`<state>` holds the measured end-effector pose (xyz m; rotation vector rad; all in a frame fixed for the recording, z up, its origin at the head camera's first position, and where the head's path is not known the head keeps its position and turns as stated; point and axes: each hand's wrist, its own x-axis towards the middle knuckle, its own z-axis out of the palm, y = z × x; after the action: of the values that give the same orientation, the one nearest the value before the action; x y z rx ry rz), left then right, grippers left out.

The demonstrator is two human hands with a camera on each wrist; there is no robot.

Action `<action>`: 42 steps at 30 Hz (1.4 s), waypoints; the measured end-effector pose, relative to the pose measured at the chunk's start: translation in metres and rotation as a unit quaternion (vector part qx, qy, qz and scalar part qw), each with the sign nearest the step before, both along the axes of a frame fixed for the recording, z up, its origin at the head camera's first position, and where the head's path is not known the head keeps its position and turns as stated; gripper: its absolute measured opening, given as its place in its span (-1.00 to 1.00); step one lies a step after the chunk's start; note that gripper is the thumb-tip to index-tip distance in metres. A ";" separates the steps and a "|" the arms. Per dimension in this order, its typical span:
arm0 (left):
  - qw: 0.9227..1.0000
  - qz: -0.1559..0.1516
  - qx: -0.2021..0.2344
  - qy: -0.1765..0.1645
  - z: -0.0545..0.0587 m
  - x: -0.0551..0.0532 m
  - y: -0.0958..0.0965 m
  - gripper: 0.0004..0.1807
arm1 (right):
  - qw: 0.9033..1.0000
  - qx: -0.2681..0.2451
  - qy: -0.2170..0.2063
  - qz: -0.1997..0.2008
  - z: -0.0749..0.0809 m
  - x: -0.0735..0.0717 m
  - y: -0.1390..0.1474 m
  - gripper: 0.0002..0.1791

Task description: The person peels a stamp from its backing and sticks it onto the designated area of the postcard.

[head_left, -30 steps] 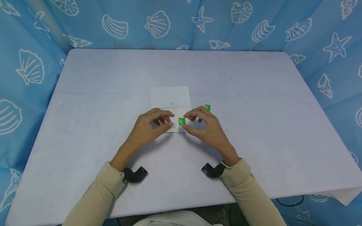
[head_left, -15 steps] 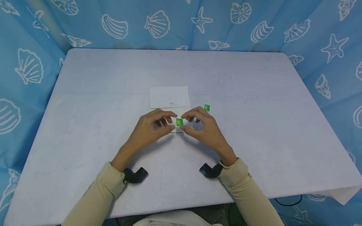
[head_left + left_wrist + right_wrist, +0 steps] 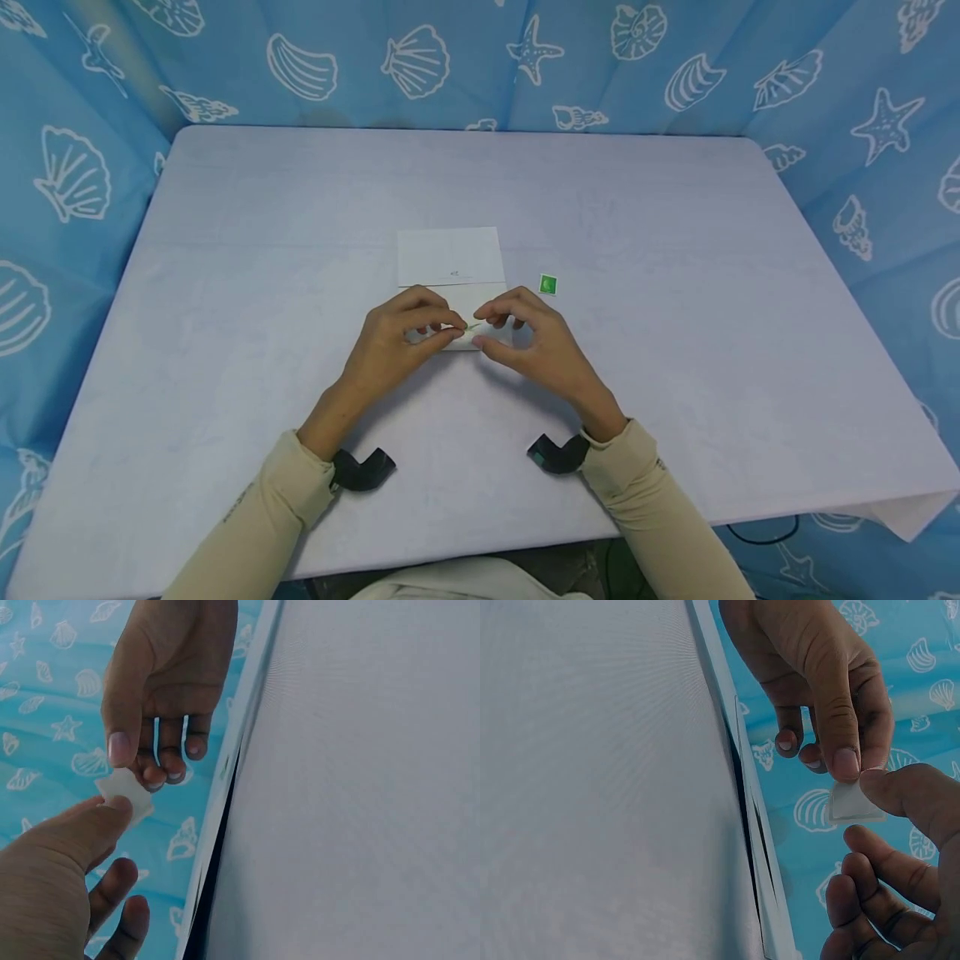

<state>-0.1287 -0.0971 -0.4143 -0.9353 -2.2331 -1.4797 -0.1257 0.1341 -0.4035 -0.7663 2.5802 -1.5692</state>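
My left hand [image 3: 397, 337] pinches a small green stamp [image 3: 472, 327] between thumb and index finger, above a white card or envelope [image 3: 450, 254]. The stamp is almost edge-on in the head view, and both wrist views show its pale underside [image 3: 853, 804]. Close on its other side is my right hand [image 3: 534, 337], thumb and index finger apart. In the right wrist view the right thumb [image 3: 900, 791] lies close to the stamp; whether it touches I cannot tell. Both hands partly hide the lower half of the card or envelope.
A second green stamp [image 3: 548, 285] with a white border lies on the white tablecloth [image 3: 660, 275], right of the card or envelope. Blue curtains [image 3: 360, 58] with shell prints stand behind the table and at its sides. Dark wrist devices [image 3: 363, 470] sit under both sleeves.
The stamp has tilted from showing its green face to nearly edge-on. My left fingertips have closed on it. The right thumb and index finger now stand apart, off its edge.
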 end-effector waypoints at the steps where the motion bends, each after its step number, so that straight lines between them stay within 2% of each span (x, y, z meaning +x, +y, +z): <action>1: 1.000 0.003 -0.001 0.002 0.000 0.000 0.000 -0.84 | 1.000 0.001 0.002 0.000 0.000 0.000 0.000 -0.67; 7: 1.000 0.010 -0.002 0.000 -0.001 -0.001 0.001 -0.86 | 0.999 -0.005 0.042 0.003 -0.001 0.000 0.003 -0.69; 10: 1.000 0.015 -0.001 -0.017 -0.002 -0.001 0.001 -0.88 | 0.998 -0.009 0.064 0.004 -0.002 -0.001 0.004 -0.71; 12: 0.998 0.015 0.008 -0.055 -0.001 0.000 0.002 -0.90 | 0.997 -0.010 0.073 0.002 -0.003 -0.001 0.004 -0.71; 14: 0.993 0.013 0.024 -0.115 0.000 0.002 0.005 -0.92 | 0.997 -0.013 0.072 0.000 -0.003 0.000 0.003 -0.71; 18: 0.969 0.000 0.066 -0.238 0.005 0.008 0.013 -0.88 | 0.998 -0.025 0.056 0.004 0.003 0.003 0.001 -0.72; 20: 0.961 -0.006 0.075 -0.267 0.007 0.011 0.018 -0.84 | 0.999 -0.032 0.041 0.007 0.013 0.007 -0.001 -0.75; 21: 0.959 -0.008 0.077 -0.273 0.008 0.012 0.019 -0.83 | 0.999 -0.036 0.034 0.008 0.018 0.009 -0.002 -0.77; 24: 0.959 -0.003 0.079 -0.272 0.009 0.014 0.023 -0.83 | 0.999 -0.041 0.018 0.006 0.031 0.015 -0.004 -0.85; 30: 0.973 0.003 0.078 -0.217 0.008 0.014 0.022 -0.88 | 0.999 -0.046 0.007 0.009 0.035 0.017 -0.005 -0.93; 35: 0.980 0.012 0.090 -0.179 0.007 0.015 0.022 -0.91 | 0.999 -0.043 -0.001 0.019 0.019 0.009 0.000 -0.97; 38: 0.981 0.019 0.091 -0.171 0.007 0.015 0.022 -0.92 | 0.999 -0.038 -0.001 0.020 0.006 0.004 0.003 -0.95; 42: 0.983 0.018 0.079 -0.166 0.007 0.015 0.022 -0.94 | 0.999 -0.043 -0.002 0.020 0.002 0.003 0.006 -0.96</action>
<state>-0.1138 -0.0753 -0.4077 -0.6341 -2.2909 -1.8819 -0.1223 0.1400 -0.4018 -0.8147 2.4937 -1.6773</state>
